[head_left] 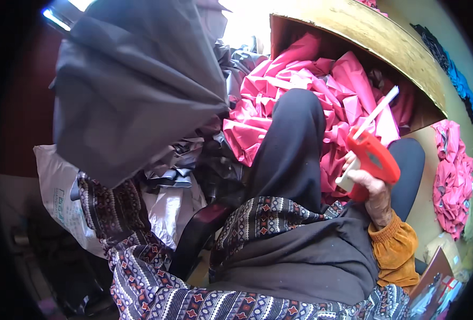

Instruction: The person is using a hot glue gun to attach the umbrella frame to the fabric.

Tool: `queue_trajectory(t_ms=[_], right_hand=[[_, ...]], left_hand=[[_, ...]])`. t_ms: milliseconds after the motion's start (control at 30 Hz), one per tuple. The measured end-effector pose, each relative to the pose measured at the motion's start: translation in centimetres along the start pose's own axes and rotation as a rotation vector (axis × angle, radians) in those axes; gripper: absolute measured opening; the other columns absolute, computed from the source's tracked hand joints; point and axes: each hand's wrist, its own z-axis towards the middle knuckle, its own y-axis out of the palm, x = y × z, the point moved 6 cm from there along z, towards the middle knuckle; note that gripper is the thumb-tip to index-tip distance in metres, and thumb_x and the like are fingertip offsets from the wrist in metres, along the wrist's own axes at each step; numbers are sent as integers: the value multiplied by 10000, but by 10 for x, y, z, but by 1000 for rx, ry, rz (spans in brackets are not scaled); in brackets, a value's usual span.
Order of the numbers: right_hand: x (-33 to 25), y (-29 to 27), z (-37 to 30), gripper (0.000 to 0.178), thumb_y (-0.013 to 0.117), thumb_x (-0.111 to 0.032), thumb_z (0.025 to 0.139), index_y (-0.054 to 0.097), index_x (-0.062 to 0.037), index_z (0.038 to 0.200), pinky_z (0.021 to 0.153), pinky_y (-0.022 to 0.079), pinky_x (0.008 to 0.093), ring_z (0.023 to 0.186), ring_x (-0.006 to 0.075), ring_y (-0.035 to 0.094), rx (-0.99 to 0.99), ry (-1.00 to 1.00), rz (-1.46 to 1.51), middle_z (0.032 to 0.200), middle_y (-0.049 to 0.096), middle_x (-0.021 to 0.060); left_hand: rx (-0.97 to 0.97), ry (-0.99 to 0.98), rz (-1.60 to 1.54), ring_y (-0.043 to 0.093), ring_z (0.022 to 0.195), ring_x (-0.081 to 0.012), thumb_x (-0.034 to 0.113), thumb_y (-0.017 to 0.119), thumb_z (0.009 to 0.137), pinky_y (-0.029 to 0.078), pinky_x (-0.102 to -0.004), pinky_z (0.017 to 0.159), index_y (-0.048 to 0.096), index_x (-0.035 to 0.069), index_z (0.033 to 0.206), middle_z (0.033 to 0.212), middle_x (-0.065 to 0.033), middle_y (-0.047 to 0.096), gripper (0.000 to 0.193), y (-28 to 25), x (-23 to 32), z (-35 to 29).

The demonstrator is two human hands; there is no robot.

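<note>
Far left, a white bag slumps beside the patterned sleeve, and up that sleeve goes to the dark grey fabric, draped right over the left hand, so its grip cannot be told! Across the middle, pink fabric heaps up behind a black-clad knee. And over on the right, well apart from the grey cloth, the right hand wraps firmly round a red tool, its white nozzle tilted up and rightward, in front of the pink!
</note>
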Motion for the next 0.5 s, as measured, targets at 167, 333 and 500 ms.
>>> queue_trajectory(t_ms=[167, 333, 500], right_hand=[[-2, -12, 14, 299, 587, -111, 728, 572, 52, 979, 709, 529, 332, 802, 200, 616, 45, -39, 229, 877, 609, 114], [6, -29, 25, 305, 576, -137, 754, 568, 50, 994, 728, 515, 327, 804, 197, 608, 142, -8, 359, 898, 616, 116], [16, -39, 25, 361, 562, -153, 784, 522, 29, 1093, 772, 516, 362, 874, 230, 605, 136, 21, 417, 975, 608, 120]], left_hand=[[73, -38, 106, 601, 897, -270, 182, 581, 806, 489, -355, 776, 544, 2, 1068, 1023, -161, 602, 320, -36, -9, 11], [211, -57, 164, 604, 882, -285, 203, 591, 800, 486, -355, 767, 554, 2, 1056, 1021, -172, 606, 328, -59, -38, 17], [431, -32, 334, 606, 867, -299, 225, 601, 794, 483, -355, 757, 563, 2, 1044, 1019, -183, 610, 337, -116, -55, 15]])
